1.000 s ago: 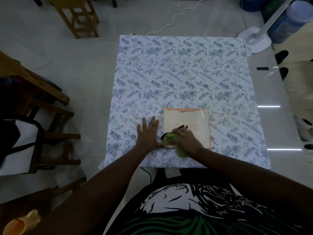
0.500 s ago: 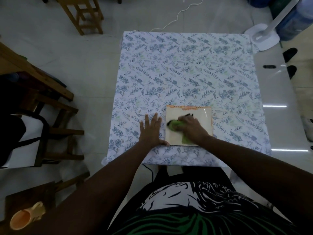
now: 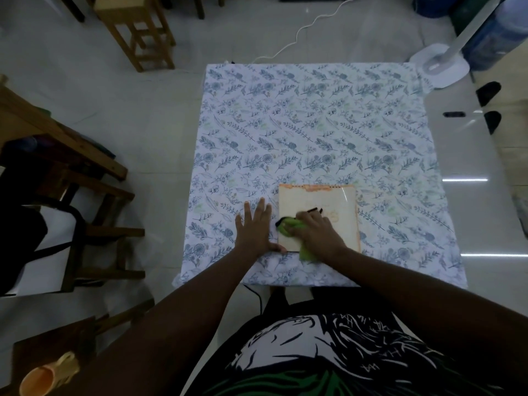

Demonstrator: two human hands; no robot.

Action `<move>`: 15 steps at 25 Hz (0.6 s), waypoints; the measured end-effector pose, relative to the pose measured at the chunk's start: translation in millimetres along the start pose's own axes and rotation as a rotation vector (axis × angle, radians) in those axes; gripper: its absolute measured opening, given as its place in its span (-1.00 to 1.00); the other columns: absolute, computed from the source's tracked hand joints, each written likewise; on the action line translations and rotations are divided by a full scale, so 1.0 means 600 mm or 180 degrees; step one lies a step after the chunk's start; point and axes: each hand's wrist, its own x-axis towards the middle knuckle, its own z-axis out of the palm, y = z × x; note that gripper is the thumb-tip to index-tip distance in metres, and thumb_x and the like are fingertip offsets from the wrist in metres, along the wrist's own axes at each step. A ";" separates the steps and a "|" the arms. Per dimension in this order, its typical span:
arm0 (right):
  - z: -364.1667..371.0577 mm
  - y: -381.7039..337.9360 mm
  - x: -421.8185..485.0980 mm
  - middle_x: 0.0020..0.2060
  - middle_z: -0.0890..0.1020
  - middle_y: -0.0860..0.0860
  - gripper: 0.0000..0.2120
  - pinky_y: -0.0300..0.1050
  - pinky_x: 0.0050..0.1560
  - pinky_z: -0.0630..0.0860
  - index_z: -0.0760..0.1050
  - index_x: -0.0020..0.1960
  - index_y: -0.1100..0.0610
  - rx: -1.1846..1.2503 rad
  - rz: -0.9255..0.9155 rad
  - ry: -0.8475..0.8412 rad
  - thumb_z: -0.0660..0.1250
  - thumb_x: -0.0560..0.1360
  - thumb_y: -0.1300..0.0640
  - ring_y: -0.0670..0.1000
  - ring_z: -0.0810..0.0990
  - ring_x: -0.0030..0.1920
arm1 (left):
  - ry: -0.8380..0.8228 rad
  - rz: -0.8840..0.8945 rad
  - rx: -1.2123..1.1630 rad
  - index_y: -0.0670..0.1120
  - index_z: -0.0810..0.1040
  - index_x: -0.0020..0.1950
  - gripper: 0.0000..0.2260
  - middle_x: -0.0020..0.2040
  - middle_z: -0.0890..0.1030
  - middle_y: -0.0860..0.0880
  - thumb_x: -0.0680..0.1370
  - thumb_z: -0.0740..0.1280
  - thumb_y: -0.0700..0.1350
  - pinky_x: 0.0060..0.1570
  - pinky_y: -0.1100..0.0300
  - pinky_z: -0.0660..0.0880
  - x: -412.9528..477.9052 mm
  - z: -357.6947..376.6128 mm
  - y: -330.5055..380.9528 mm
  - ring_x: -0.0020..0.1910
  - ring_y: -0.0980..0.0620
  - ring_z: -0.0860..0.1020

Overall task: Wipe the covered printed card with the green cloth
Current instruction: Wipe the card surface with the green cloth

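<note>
A cream printed card under a glossy clear cover, with an orange top edge, lies on the floral tablecloth near the table's front edge. My right hand presses a bunched green cloth with a black edge onto the card's left half. A tail of the cloth sticks out under my wrist at the card's front edge. My left hand lies flat on the tablecloth just left of the card, fingers spread, thumb touching the card's front left corner.
Wooden chairs and a stool stand to the left on the tiled floor. A white fan base and a blue water jug are at the far right. An orange cup sits at the lower left.
My right hand with the green cloth slid up the card from its front left corner, then eased back a little toward its left side. My left hand stayed flat beside the card.
</note>
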 end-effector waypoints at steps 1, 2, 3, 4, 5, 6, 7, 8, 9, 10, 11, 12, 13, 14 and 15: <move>-0.009 0.005 0.032 0.25 0.43 0.16 -0.46 0.19 0.03 0.48 0.41 0.31 -0.14 -0.0018 0.0204 -0.0037 0.40 0.40 0.21 0.24 0.39 0.16 | -0.0016 -0.0018 0.0005 -0.08 -0.16 0.59 0.20 0.61 -0.25 -0.07 0.22 0.41 0.43 0.48 -0.32 -0.11 0.001 -0.001 0.001 0.55 -0.29 -0.27; -0.021 0.004 0.068 0.27 0.40 0.16 -0.45 0.19 0.07 0.45 0.39 0.33 -0.14 0.0019 0.0487 -0.0034 0.37 0.42 0.22 0.24 0.36 0.18 | -0.0023 -0.0043 0.0022 -0.08 -0.17 0.59 0.20 0.61 -0.26 -0.07 0.23 0.41 0.43 0.48 -0.32 -0.11 0.003 -0.002 0.001 0.55 -0.29 -0.28; -0.029 0.001 0.099 0.28 0.37 0.17 -0.46 0.17 0.08 0.42 0.38 0.34 -0.13 0.0089 0.0756 -0.0012 0.34 0.44 0.24 0.24 0.34 0.19 | -0.0022 -0.0061 0.0051 -0.08 -0.18 0.59 0.19 0.61 -0.26 -0.07 0.24 0.40 0.43 0.48 -0.32 -0.11 0.003 -0.002 0.000 0.55 -0.29 -0.28; -0.034 -0.006 0.119 0.28 0.37 0.16 -0.48 0.17 0.09 0.41 0.38 0.35 -0.10 0.0161 0.0982 -0.0013 0.31 0.45 0.26 0.25 0.33 0.19 | -0.0010 -0.0067 0.0080 -0.08 -0.20 0.59 0.19 0.61 -0.26 -0.07 0.25 0.39 0.44 0.48 -0.32 -0.11 0.003 -0.001 0.002 0.55 -0.29 -0.28; -0.032 -0.014 0.125 0.28 0.36 0.16 -0.48 0.17 0.11 0.41 0.38 0.35 -0.08 0.0223 0.1076 0.0008 0.31 0.44 0.26 0.25 0.33 0.19 | -0.0002 -0.0061 0.0086 -0.08 -0.21 0.59 0.19 0.61 -0.27 -0.07 0.25 0.39 0.43 0.48 -0.32 -0.11 0.002 -0.001 0.003 0.55 -0.29 -0.28; -0.027 -0.024 0.115 0.28 0.37 0.15 -0.46 0.17 0.12 0.43 0.37 0.36 -0.08 0.0242 0.1017 0.0013 0.34 0.43 0.24 0.24 0.33 0.21 | -0.0020 -0.0055 0.0051 -0.08 -0.22 0.58 0.20 0.61 -0.27 -0.07 0.25 0.40 0.43 0.47 -0.32 -0.11 0.002 -0.001 0.004 0.55 -0.29 -0.28; -0.017 -0.034 0.090 0.27 0.39 0.14 -0.42 0.19 0.11 0.46 0.35 0.36 -0.09 0.0217 0.0801 0.0033 0.39 0.40 0.20 0.24 0.35 0.21 | -0.0047 -0.0048 0.0002 -0.08 -0.23 0.58 0.21 0.61 -0.28 -0.07 0.24 0.41 0.42 0.47 -0.32 -0.11 0.001 -0.001 0.004 0.55 -0.29 -0.29; -0.003 -0.040 0.058 0.25 0.41 0.13 -0.41 0.20 0.06 0.49 0.35 0.35 -0.09 0.0168 0.0510 0.0087 0.43 0.37 0.17 0.23 0.37 0.19 | -0.0028 -0.0045 -0.0022 -0.08 -0.22 0.58 0.21 0.61 -0.28 -0.07 0.24 0.42 0.41 0.47 -0.32 -0.11 0.001 0.000 0.003 0.55 -0.29 -0.28; 0.011 -0.040 0.023 0.22 0.43 0.13 -0.41 0.17 -0.01 0.52 0.36 0.32 -0.09 0.0134 0.0237 0.0177 0.46 0.35 0.14 0.23 0.40 0.15 | 0.0009 -0.0050 -0.0006 -0.09 -0.20 0.59 0.21 0.61 -0.27 -0.07 0.24 0.42 0.41 0.48 -0.32 -0.09 0.001 0.001 0.002 0.55 -0.29 -0.28; 0.022 -0.034 -0.006 0.20 0.43 0.13 -0.43 0.14 -0.07 0.53 0.38 0.29 -0.09 0.0102 0.0016 0.0255 0.47 0.33 0.15 0.22 0.43 0.10 | 0.0011 -0.0062 0.0006 -0.09 -0.18 0.59 0.21 0.61 -0.27 -0.07 0.23 0.42 0.42 0.48 -0.32 -0.08 0.001 0.000 0.002 0.56 -0.28 -0.27; 0.029 -0.024 -0.022 0.19 0.43 0.13 -0.44 0.13 -0.11 0.54 0.40 0.27 -0.08 0.0057 -0.0126 0.0306 0.48 0.33 0.17 0.22 0.43 0.08 | -0.0017 -0.0075 0.0010 -0.09 -0.17 0.59 0.21 0.61 -0.26 -0.06 0.22 0.42 0.43 0.49 -0.31 -0.07 0.001 -0.003 0.002 0.56 -0.28 -0.26; 0.028 -0.012 -0.024 0.19 0.42 0.13 -0.45 0.14 -0.11 0.55 0.42 0.26 -0.08 0.0005 -0.0155 0.0300 0.47 0.34 0.18 0.22 0.43 0.08 | -0.0044 -0.0087 0.0025 -0.09 -0.17 0.59 0.21 0.61 -0.26 -0.07 0.22 0.42 0.42 0.48 -0.31 -0.07 0.000 -0.005 0.004 0.56 -0.28 -0.26; 0.021 0.000 -0.017 0.21 0.42 0.14 -0.46 0.16 -0.07 0.56 0.42 0.28 -0.08 -0.0014 -0.0041 0.0261 0.45 0.35 0.19 0.22 0.42 0.09 | -0.0063 -0.0099 0.0075 -0.10 -0.18 0.59 0.22 0.61 -0.26 -0.08 0.22 0.42 0.42 0.48 -0.32 -0.07 -0.001 -0.006 0.008 0.56 -0.29 -0.26; 0.009 0.011 -0.004 0.23 0.41 0.15 -0.45 0.19 -0.02 0.54 0.41 0.30 -0.08 0.0003 0.0216 0.0209 0.44 0.36 0.19 0.22 0.40 0.13 | -0.0065 -0.0088 0.0175 -0.12 -0.20 0.58 0.22 0.61 -0.27 -0.10 0.23 0.43 0.40 0.48 -0.32 -0.07 -0.002 -0.009 0.014 0.55 -0.31 -0.26; -0.005 0.023 0.015 0.26 0.40 0.15 -0.41 0.19 0.04 0.51 0.38 0.34 -0.08 0.0019 0.0537 0.0118 0.43 0.35 0.18 0.22 0.38 0.16 | -0.0037 -0.0029 0.0318 -0.14 -0.21 0.58 0.22 0.60 -0.27 -0.11 0.24 0.45 0.38 0.48 -0.32 -0.06 -0.001 -0.015 0.021 0.55 -0.31 -0.26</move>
